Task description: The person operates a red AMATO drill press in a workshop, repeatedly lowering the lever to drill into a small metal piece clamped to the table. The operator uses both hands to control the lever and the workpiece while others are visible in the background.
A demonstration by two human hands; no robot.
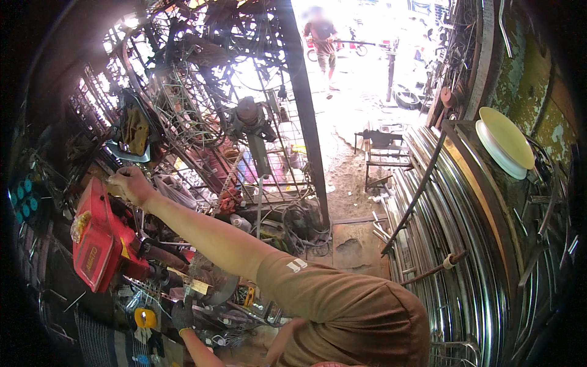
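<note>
Off to my right, a stack of shiny steel tubes (452, 244) leans in curved rows against the wall, with a dark metal rod (416, 196) lying slantwise across them. Above them, two pale round plates (504, 142) rest on top of a rusty frame. Ahead of me a dark steel post (306, 116) stands upright, and a wire mesh rack (202, 110) full of scrap metal fills the space to its left. A tangle of cables (296, 223) lies at the foot of the post. Out in the bright yard beyond, a person (323, 43) stands near a metal chair frame (382, 156).
</note>
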